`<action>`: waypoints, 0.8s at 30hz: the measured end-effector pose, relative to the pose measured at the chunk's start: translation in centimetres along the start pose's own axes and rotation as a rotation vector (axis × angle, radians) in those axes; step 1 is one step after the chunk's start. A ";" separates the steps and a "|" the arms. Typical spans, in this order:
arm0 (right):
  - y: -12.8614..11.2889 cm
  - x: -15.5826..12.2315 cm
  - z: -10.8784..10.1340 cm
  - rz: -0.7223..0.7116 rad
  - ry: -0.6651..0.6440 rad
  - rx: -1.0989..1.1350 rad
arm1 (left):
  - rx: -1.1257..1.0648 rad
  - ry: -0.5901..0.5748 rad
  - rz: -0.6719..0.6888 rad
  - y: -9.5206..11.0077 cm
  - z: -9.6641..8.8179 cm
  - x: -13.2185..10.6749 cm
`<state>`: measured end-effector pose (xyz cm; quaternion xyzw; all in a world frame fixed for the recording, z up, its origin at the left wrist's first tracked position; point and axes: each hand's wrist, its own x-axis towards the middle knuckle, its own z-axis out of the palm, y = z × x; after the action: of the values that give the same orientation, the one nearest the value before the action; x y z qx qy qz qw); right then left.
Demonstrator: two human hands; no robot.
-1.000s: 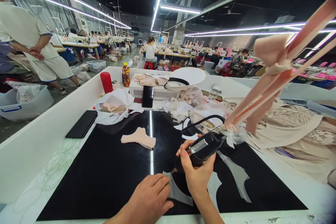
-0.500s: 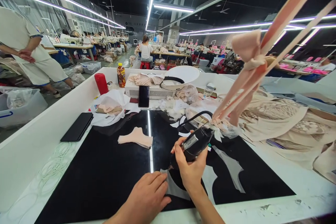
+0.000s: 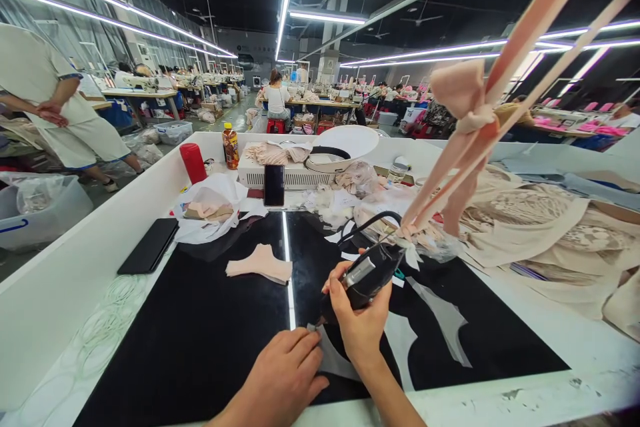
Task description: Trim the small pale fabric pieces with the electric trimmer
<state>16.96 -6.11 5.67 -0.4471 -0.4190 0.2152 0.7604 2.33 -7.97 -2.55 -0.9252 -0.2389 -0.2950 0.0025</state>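
Near the black mat's (image 3: 200,327) front edge, the left hand (image 3: 283,373) lies palm-down, fingers loosely extended against a thin sheet (image 3: 336,361): likely light, slippery; hold its margin. Farther over the mat, the right hand's (image 3: 363,323) fingers wrap a black tool (image 3: 369,277): probably rigid, heavy; grasp its body.
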 end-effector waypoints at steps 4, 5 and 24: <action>0.1 0.0 -0.1 -0.008 -0.006 -0.003 | 0.007 0.006 0.004 0.0 0.0 0.0; 0.1 -0.1 -0.1 -0.003 -0.011 0.001 | 0.008 0.001 0.003 0.0 0.0 0.0; 0.3 -0.4 0.6 0.032 -0.001 0.053 | 0.009 0.003 0.018 -0.1 -0.3 0.1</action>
<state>16.27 -5.95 5.34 -0.4334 -0.4062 0.2384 0.7683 2.22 -7.89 -2.23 -0.9267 -0.2318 -0.2955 0.0095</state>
